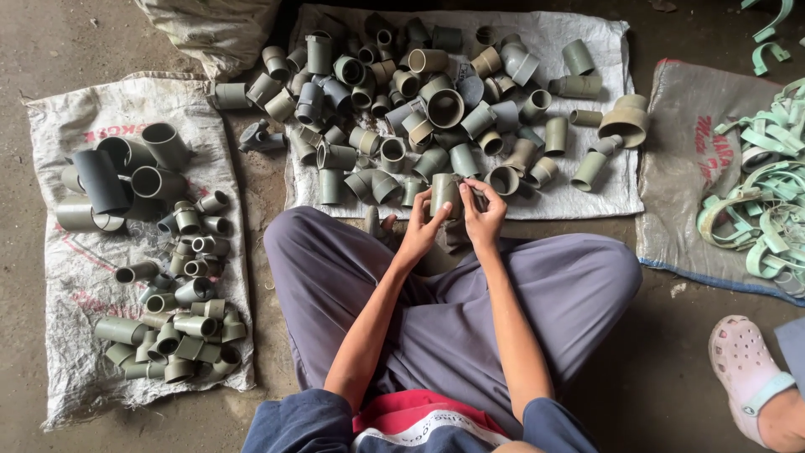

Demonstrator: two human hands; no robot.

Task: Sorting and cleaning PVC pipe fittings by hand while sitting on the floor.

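Person sits cross-legged on a concrete floor (pixel 33 50), head view looking down. Both hands meet in front of the knees on one grey-green pipe fitting (pixel 444 193), a short upright cylinder, held just at the near edge of the middle sack.

Left hand (pixel 419 231): fingers curled around the fitting's left side, thumb up against it, closed grip. Right hand (pixel 484 214): fingers bent in on the fitting's right side and top rim, also closed on it. Fitting touches both hands.

Middle white woven sack (pixel 587 197), laid flat, far of the hands: loose pile of grey and olive fittings (pixel 419 101), couplers, elbows, tees, reducers, mixed sizes, heaped and overlapping. One big open-mouthed reducer (pixel 444 107) near pile centre.

Left sack (pixel 67 285), white with red print, flat: large dark and grey tubes (pixel 126 172) at the far end, smaller sockets (pixel 189 260) mid, a cluster of olive short pieces (pixel 172 340) at the near end. Looks grouped by size.

Right grey sack (pixel 683 159): tangle of pale green clips and straps (pixel 767 201), spilling to the frame edge.

Bunched sack (pixel 210 29) at far left, contents not visible. Another person's foot in a pink clog (pixel 742 369) at near right.
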